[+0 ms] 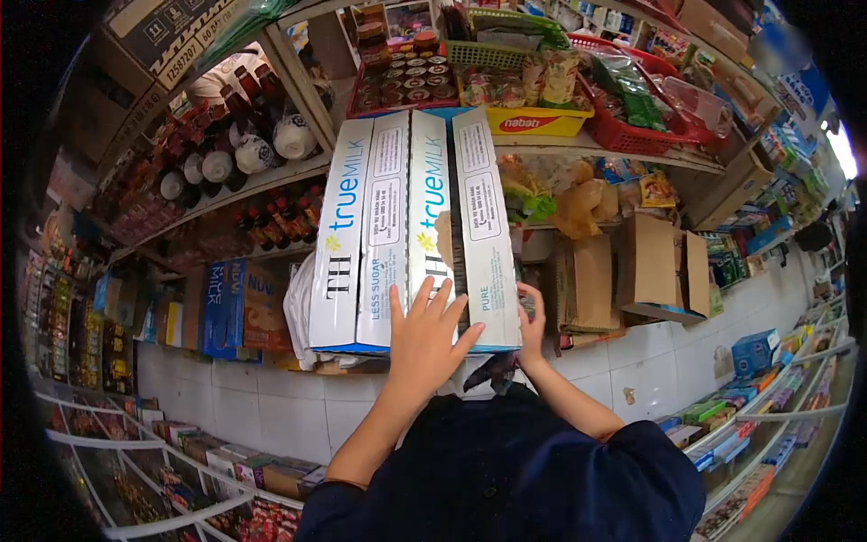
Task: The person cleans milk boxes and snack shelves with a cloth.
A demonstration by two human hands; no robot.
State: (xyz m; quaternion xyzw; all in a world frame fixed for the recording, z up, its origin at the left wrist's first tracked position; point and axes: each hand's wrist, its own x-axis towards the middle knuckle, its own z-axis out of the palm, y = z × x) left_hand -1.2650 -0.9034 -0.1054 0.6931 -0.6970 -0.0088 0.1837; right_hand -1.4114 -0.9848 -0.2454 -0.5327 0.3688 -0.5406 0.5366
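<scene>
Long white TH true MILK cartons [343, 262] lie side by side in front of me, one marked LESS SUGAR. A patch of the printed top is torn near the middle. My left hand [428, 336] is open, its spread fingers lying flat across the near end of the cartons. At the right-hand milk carton [486, 244], marked PURE, my right hand [531, 330] is closed against the side with bent fingers. Part of that hand's grip is hidden by the carton. A dark crumpled item [493, 372] hangs below the near edge, between my hands.
Behind the cartons stand a tray of jars [411, 79], a yellow nabati box [539, 121] and a red basket [632, 135]. Dark bottles [244, 108] fill the left shelf. Opened cardboard boxes [664, 271] sit at right. Glass-edged shelves [181, 461] flank me.
</scene>
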